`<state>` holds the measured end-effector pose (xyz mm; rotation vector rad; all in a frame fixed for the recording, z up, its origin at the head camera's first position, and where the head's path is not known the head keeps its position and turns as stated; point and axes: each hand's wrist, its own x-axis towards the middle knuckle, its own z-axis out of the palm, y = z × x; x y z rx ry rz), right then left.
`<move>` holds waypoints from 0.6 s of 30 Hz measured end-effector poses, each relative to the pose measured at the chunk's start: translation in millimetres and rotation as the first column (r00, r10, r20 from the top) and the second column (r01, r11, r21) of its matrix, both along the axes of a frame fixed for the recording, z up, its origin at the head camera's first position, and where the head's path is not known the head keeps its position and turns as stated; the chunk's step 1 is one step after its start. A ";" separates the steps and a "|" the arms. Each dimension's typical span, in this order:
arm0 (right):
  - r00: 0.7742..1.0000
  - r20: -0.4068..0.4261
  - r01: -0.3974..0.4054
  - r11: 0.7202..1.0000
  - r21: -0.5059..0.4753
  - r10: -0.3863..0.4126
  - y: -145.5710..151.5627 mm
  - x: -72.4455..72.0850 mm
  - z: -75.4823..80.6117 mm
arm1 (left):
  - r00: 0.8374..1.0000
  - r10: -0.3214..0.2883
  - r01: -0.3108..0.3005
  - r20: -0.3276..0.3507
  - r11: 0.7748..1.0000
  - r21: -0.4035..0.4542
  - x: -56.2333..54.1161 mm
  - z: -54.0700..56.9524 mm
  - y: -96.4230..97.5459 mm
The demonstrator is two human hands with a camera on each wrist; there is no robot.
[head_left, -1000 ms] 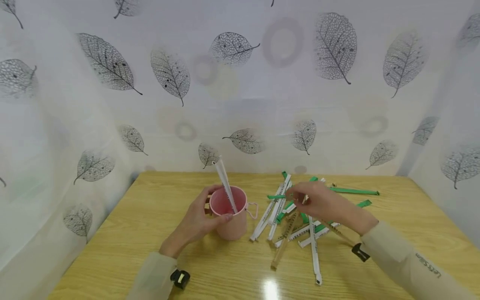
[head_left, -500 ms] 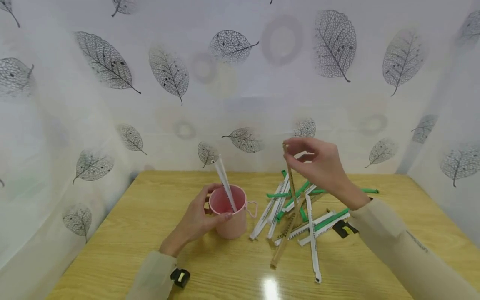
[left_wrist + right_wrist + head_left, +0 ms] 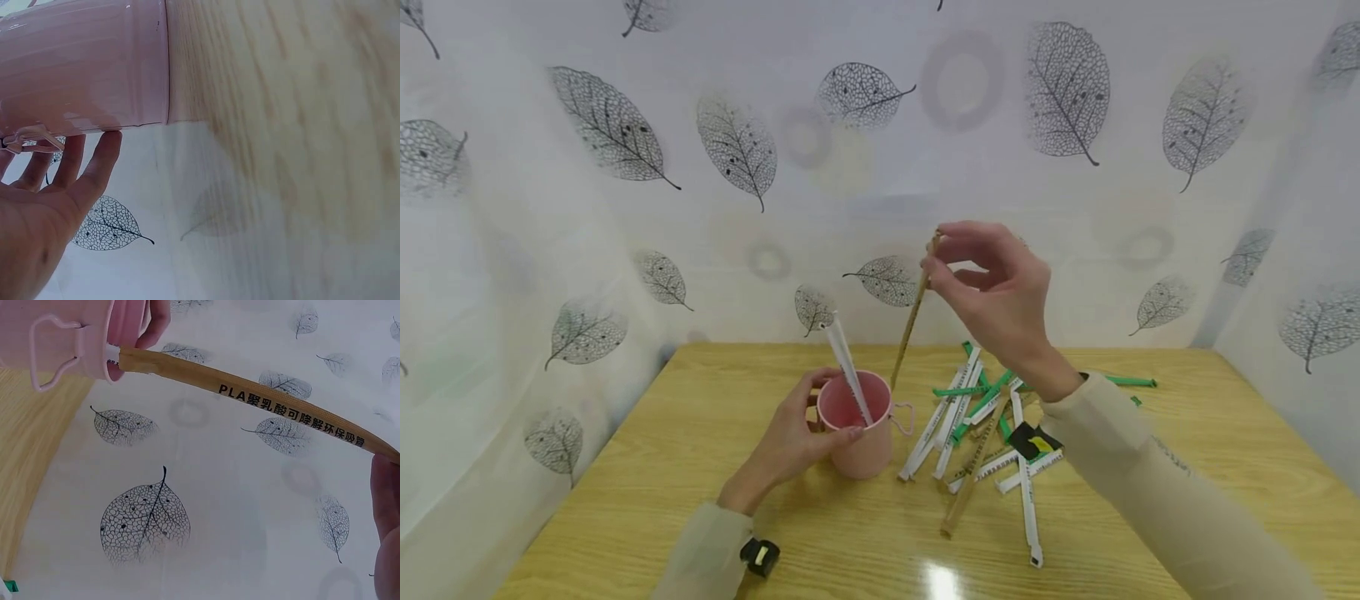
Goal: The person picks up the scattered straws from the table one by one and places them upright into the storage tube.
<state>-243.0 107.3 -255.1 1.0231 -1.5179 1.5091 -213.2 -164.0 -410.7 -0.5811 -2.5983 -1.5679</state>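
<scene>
A pink cup (image 3: pixel 863 454) with a wire-like side handle stands on the table, and white paper-wrapped straws (image 3: pixel 847 367) lean out of its mouth. My left hand (image 3: pixel 797 442) grips the cup from the left, thumb at the rim; the left wrist view shows fingers against its wall (image 3: pixel 87 69). Above and to the right, my right hand (image 3: pixel 996 287) pinches the top end of a brown paper-wrapped straw (image 3: pixel 912 329). That straw slants down, its lower end close to the cup's rim. In the right wrist view, printed characters run along the brown straw (image 3: pixel 250 397).
On the wooden table (image 3: pixel 685 433), right of the cup, lies a loose heap of wrapped straws: white (image 3: pixel 1030 508), green (image 3: pixel 981 408) and brown (image 3: pixel 970 483), several crossing. A leaf-patterned curtain (image 3: pixel 880 183) hangs behind and along the sides.
My right hand has picked the brown straw up from the heap, raised it and carried it left toward the cup. My left hand and the cup stay put.
</scene>
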 end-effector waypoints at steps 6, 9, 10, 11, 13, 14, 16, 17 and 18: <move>0.999 0.006 -0.040 0.995 0.092 0.040 -18.6 -4.4 -9.3 | 1.000 -0.004 0.004 0.004 1.000 0.011 -0.2 -1.0 -0.5; 0.999 0.012 -0.035 0.989 0.144 0.034 -25.0 -7.7 -17.8 | 1.000 -0.008 0.008 0.008 1.000 0.009 -0.5 -1.1 -0.7; 1.000 0.014 -0.029 0.987 0.159 0.027 -26.9 -8.7 -20.6 | 1.000 -0.009 0.009 0.008 1.000 0.008 -0.7 -1.0 -0.9; 1.000 0.016 -0.019 0.985 0.172 0.017 -28.6 -9.7 -23.7 | 1.000 -0.010 0.010 0.009 1.000 0.006 -0.8 -0.8 -1.0; 1.000 0.022 -0.004 0.980 0.197 0.000 -31.6 -11.5 -30.2 | 1.000 -0.009 0.009 0.015 1.000 0.003 -1.1 -0.8 -1.1; 1.000 0.027 -0.003 0.977 0.211 -0.003 -32.9 -12.3 -33.6 | 1.000 -0.010 0.009 0.017 1.000 0.005 -1.2 -1.0 -1.2; 0.999 0.032 0.003 0.971 0.240 -0.011 -35.2 -14.0 -40.9 | 1.000 -0.010 0.010 0.018 1.000 0.007 -1.1 -0.6 -1.4; 0.999 0.037 0.002 0.968 0.250 -0.012 -36.2 -14.8 -44.9 | 1.000 -0.010 0.010 0.020 1.000 0.009 -1.1 -0.6 -1.7; 0.999 0.044 0.001 0.966 0.259 -0.013 -36.4 -15.2 -48.8 | 1.000 -0.011 0.011 0.024 1.000 0.010 -0.6 -0.4 -1.3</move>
